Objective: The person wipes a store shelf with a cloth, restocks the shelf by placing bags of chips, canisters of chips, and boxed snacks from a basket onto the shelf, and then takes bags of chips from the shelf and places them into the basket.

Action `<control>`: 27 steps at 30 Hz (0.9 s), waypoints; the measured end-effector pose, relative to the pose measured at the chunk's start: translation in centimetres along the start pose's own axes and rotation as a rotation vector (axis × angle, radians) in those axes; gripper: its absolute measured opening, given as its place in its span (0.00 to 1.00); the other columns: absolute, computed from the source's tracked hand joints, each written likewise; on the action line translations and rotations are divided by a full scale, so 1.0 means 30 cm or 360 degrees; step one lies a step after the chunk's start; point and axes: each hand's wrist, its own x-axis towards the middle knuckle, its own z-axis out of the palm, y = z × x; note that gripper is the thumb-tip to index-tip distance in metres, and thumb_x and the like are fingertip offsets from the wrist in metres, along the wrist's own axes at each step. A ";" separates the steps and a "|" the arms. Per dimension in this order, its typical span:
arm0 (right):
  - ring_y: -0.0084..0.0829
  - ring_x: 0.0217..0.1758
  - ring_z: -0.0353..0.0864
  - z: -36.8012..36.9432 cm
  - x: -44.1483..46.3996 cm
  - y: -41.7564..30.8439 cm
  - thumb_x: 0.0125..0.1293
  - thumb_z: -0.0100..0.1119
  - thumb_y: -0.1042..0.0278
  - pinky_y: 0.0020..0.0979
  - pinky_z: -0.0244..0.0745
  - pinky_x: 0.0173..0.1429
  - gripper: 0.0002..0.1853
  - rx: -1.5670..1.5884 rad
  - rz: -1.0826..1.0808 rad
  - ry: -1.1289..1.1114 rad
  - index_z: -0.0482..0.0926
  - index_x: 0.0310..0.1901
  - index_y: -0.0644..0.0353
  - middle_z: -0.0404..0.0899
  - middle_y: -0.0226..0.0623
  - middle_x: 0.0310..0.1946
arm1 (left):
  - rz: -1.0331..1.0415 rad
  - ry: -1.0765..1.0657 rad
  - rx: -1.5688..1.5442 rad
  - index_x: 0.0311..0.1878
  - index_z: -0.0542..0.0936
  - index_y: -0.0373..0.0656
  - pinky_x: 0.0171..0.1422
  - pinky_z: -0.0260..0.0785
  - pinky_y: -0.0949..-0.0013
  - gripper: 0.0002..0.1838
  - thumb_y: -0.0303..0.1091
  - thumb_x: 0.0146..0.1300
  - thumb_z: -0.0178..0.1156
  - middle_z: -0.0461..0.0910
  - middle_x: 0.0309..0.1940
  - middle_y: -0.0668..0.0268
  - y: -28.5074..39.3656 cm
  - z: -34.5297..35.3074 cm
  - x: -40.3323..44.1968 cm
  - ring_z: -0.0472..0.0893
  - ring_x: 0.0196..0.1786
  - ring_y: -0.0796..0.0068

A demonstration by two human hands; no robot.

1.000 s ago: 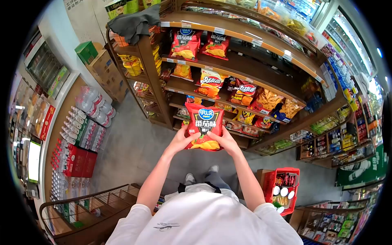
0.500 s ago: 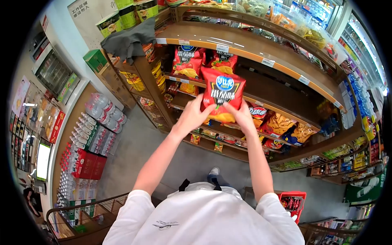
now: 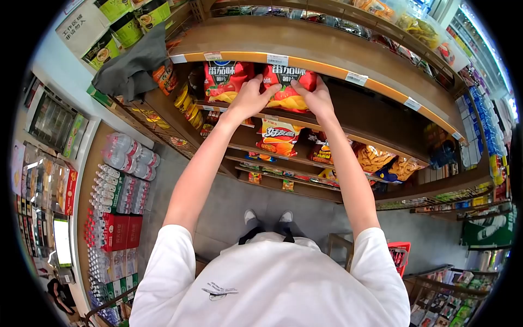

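Observation:
Between my two hands a red bag of potato chips (image 3: 287, 90) stands upright at the front of a brown shelf (image 3: 376, 117), under the orange-edged shelf above. My left hand (image 3: 251, 99) grips the bag's left side, thumb across its front. On the right side my right hand (image 3: 316, 98) holds it the same way, thumb on the front and fingers around the edge. Another red bag of chips (image 3: 220, 84) of the same kind stands just left of my left hand. The top of the held bag is hidden by the upper shelf's edge.
One shelf lower are an orange-and-white snack bag (image 3: 278, 136) and bags of brown snacks (image 3: 373, 156). A grey cloth (image 3: 133, 62) drapes over the shelf's left corner. Water bottles (image 3: 128, 155) stack at left. A red basket (image 3: 399, 255) is behind at right.
My hands have carried the bag of chips forward from in front of the shelf into it, beside the other red bag. Both feet now show below, and the view has shifted.

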 end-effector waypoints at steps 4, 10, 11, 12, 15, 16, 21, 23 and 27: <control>0.28 0.53 0.78 0.043 0.011 0.027 0.58 0.69 0.68 0.27 0.71 0.59 0.29 0.0086 -0.0069 0.0074 0.66 0.59 0.67 0.79 0.42 0.51 | -0.0072 -0.0119 -0.0119 0.52 0.70 0.29 0.51 0.70 0.60 0.23 0.43 0.67 0.56 0.81 0.40 0.44 -0.011 -0.004 0.012 0.80 0.47 0.48; 0.28 0.52 0.78 0.059 0.001 0.122 0.58 0.70 0.67 0.28 0.72 0.58 0.30 -0.0107 -0.0113 0.0143 0.67 0.58 0.67 0.79 0.42 0.50 | -0.0121 -0.0139 -0.0093 0.50 0.68 0.27 0.46 0.71 0.56 0.23 0.42 0.68 0.56 0.80 0.35 0.41 -0.065 0.020 -0.019 0.80 0.43 0.43; 0.28 0.52 0.78 0.059 -0.012 0.118 0.57 0.70 0.67 0.28 0.72 0.58 0.30 -0.0220 -0.0094 0.0128 0.67 0.58 0.68 0.79 0.42 0.49 | -0.0183 -0.0204 -0.0123 0.50 0.68 0.26 0.45 0.71 0.56 0.23 0.42 0.68 0.56 0.79 0.35 0.39 -0.059 0.012 -0.028 0.80 0.43 0.42; 0.29 0.51 0.79 0.062 -0.016 0.152 0.57 0.70 0.66 0.29 0.72 0.57 0.29 -0.0183 -0.0146 0.0121 0.68 0.57 0.68 0.80 0.42 0.49 | -0.0108 -0.0216 -0.0123 0.50 0.68 0.25 0.44 0.72 0.55 0.24 0.42 0.68 0.56 0.79 0.34 0.38 -0.081 0.013 -0.037 0.80 0.42 0.41; 0.28 0.51 0.79 0.074 -0.039 0.142 0.58 0.70 0.66 0.28 0.72 0.56 0.30 -0.0164 -0.0087 0.0145 0.68 0.58 0.68 0.80 0.44 0.49 | 0.0012 -0.0142 -0.0175 0.53 0.68 0.24 0.45 0.72 0.56 0.26 0.42 0.68 0.57 0.79 0.34 0.39 -0.101 0.020 -0.050 0.80 0.42 0.41; 0.28 0.52 0.78 0.065 -0.041 0.131 0.57 0.70 0.67 0.28 0.72 0.57 0.34 -0.0195 0.0010 0.0112 0.65 0.61 0.69 0.79 0.44 0.50 | -0.0030 -0.0176 -0.0182 0.57 0.66 0.23 0.48 0.72 0.59 0.29 0.42 0.67 0.58 0.79 0.37 0.38 -0.098 0.013 -0.053 0.80 0.46 0.44; 0.33 0.59 0.75 0.061 -0.086 0.096 0.57 0.71 0.68 0.31 0.68 0.64 0.44 -0.0274 -0.0221 0.0242 0.53 0.68 0.71 0.74 0.50 0.57 | 0.0047 0.0021 -0.0518 0.61 0.65 0.26 0.64 0.68 0.61 0.27 0.38 0.69 0.57 0.73 0.58 0.45 -0.103 -0.024 -0.066 0.74 0.63 0.56; 0.38 0.67 0.68 0.071 -0.152 0.072 0.59 0.69 0.68 0.34 0.62 0.70 0.43 -0.0252 -0.0267 0.0580 0.53 0.68 0.72 0.67 0.54 0.63 | 0.0042 0.0052 -0.0778 0.57 0.71 0.31 0.59 0.71 0.59 0.23 0.40 0.68 0.57 0.76 0.52 0.43 -0.063 -0.072 -0.099 0.79 0.56 0.53; 0.35 0.65 0.71 0.119 -0.368 0.033 0.66 0.60 0.73 0.32 0.65 0.68 0.27 -0.0005 -0.0255 0.0670 0.64 0.63 0.71 0.72 0.50 0.60 | -0.0149 0.0107 -0.1059 0.47 0.77 0.34 0.49 0.72 0.75 0.13 0.36 0.71 0.54 0.81 0.40 0.63 -0.043 -0.005 -0.248 0.80 0.45 0.79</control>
